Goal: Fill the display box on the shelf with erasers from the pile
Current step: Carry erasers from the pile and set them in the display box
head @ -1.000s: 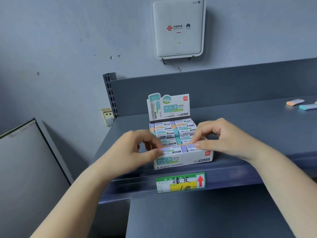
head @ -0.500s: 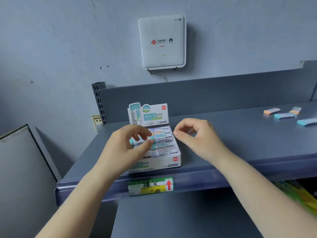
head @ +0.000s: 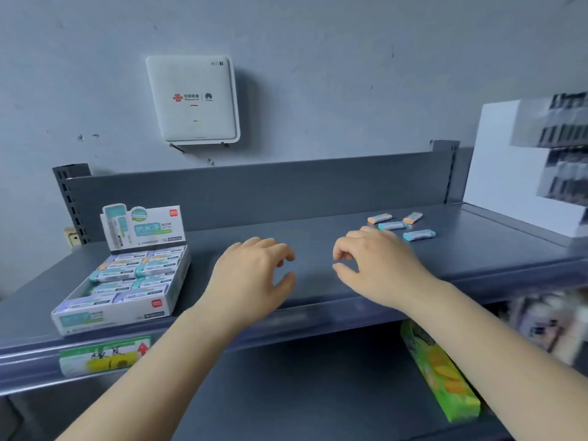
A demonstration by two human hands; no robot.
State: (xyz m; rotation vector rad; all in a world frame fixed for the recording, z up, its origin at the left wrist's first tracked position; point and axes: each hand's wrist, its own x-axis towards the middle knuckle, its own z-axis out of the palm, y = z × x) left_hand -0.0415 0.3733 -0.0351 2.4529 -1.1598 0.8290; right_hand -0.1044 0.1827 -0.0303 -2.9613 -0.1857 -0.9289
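we have one wide-angle view only, worn on the person's head, looking forward and slightly down over the shelf (head: 318,237) toward the wall (head: 350,74) behind. it sits close, at arm's reach, with both forearms entering from the bottom edge.

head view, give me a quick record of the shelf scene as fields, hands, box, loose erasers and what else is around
left hand: above the shelf, fingers loosely curled, holds nothing
right hand: above the shelf, fingers loosely curled, holds nothing
display box: left end of shelf, rows of erasers inside, a small gap at its near left
loose erasers: four, right of the right hand, two orange-tipped, two blue
wall unit: white, above the shelf
green pack: on the lower shelf
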